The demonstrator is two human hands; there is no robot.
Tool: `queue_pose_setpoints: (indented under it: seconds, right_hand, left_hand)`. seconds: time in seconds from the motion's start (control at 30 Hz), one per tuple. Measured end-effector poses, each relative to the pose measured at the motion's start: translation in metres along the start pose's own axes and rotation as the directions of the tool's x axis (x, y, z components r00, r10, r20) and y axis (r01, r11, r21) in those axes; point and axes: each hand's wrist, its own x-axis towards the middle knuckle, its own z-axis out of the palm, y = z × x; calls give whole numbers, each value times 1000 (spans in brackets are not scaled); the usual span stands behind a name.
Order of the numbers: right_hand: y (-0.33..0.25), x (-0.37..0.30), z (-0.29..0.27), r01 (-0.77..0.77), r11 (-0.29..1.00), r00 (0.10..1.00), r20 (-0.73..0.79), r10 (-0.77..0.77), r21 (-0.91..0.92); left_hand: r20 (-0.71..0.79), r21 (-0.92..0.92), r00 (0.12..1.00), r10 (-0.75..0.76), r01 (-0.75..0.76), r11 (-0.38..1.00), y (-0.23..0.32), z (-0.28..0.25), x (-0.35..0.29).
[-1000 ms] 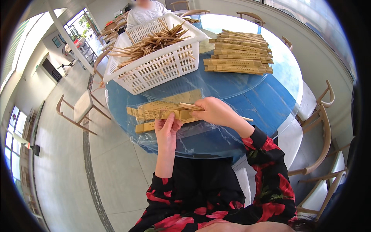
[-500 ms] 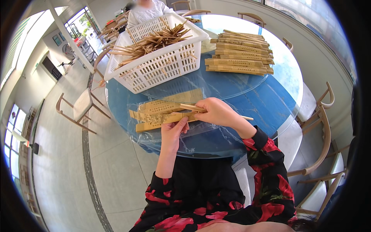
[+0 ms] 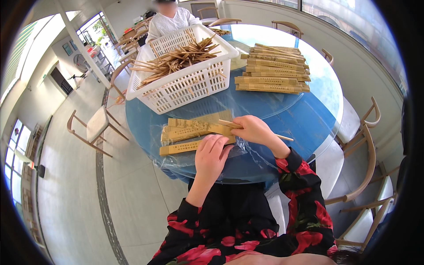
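Observation:
My right hand (image 3: pixel 255 130) is closed around a pair of chopsticks (image 3: pixel 282 138); their tips point left, at the right end of a paper chopstick sleeve (image 3: pixel 194 128). My left hand (image 3: pixel 211 157) bends its fingers over the lower edge of this sleeve near the same end, back of the hand up; its fingertips are partly hidden. Under and beside it lie more flat paper sleeves (image 3: pixel 179 148) on a clear plastic bag (image 3: pixel 170 161) at the table's near edge. Whether the tips are inside the sleeve cannot be made out.
A white plastic basket (image 3: pixel 187 90) heaped with loose chopsticks (image 3: pixel 181 62) stands at the back left of the round blue glass-topped table (image 3: pixel 296 117). Several filled sleeves (image 3: pixel 276 68) are stacked at the back right. Another person (image 3: pixel 170 20) sits across. Wooden chairs (image 3: pixel 98 126) surround the table.
My left hand has turned over, back up, and shifted right along the sleeve. The sleeve's left end has tilted up. My right hand, with the chopsticks, has moved slightly right.

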Motion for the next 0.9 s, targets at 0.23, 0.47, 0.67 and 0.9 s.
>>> queue_pose_setpoints:
  seconds: [0.23, 0.47, 0.67, 0.9]
  right_hand:
    - [-3, 1, -4, -13, 992, 992, 124, -3, 125]
    - [-3, 2, -4, -46, 999, 998, -32, 46, 21]
    - [-1, 0, 7, -59, 998, 988, -143, 54, -31]
    - [-2, -1, 8, -28, 1000, 994, -107, 28, -2]
  left_hand:
    - [78, 127, 987, 138, -147, 981, -25, 2, 17]
    - [162, 76, 948, 275, -290, 954, -45, 8, 37]
    - [119, -50, 971, 208, -203, 978, -45, 15, 33]
    - [187, -125, 978, 94, -71, 990, -48, 10, 26]
